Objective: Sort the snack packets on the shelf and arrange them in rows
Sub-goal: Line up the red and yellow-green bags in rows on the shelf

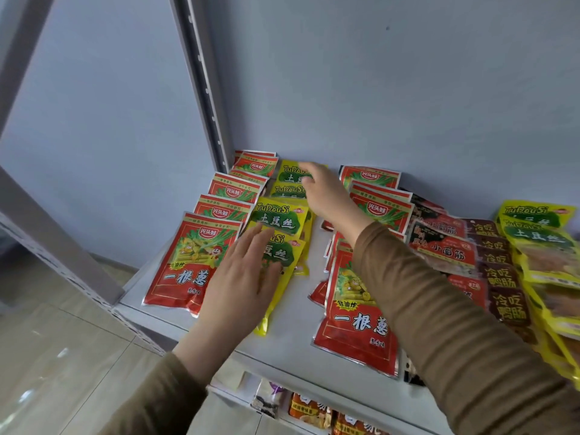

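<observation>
Sorting is partly done; red packets (201, 262) are lined up at the shelf (282, 350) left; yellow packets (276, 221) are pressed flat by the left hand (241, 277), touched by the right hand (326, 193), nothing gripped; the mixed pile (455, 252) is left.

Red packets (191, 262), yellow-green packets (276, 215), dark brown packets (502, 277), white shelf (298, 350).

Right-edge yellow packets (561, 296) cut off; lower-shelf packets (309, 411) (labels unreadable) mostly hidden under the shelf (282, 356)

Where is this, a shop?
Probably a small shop or storeroom: many matching snack packets, red ones and yellow ones, lie in rows on a metal shelf, with more packets below.
</observation>
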The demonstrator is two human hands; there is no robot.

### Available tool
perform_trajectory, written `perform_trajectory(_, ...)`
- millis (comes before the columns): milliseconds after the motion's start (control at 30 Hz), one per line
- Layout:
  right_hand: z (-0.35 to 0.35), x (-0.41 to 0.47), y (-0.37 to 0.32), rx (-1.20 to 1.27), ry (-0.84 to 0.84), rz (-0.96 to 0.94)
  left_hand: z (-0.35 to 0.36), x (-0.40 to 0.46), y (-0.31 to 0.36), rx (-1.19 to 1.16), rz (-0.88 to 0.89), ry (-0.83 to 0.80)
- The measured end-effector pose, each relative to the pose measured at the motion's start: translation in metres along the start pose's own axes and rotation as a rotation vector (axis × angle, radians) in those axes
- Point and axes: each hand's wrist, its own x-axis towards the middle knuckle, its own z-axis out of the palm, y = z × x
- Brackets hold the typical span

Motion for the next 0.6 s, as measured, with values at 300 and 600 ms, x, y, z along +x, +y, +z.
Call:
perform_trajectory(300, -0.002, -0.011, 0.005, -0.258, -0.278, -0.049, 0.015, -0.038, -0.001, 0.212, 0.057, -0.242)
perform_trajectory(600, 0.001, -0.014, 0.013, -0.256, -0.2, -0.038, 0.016, -0.039, 0.006, 0.243, 0.009, -0.245)
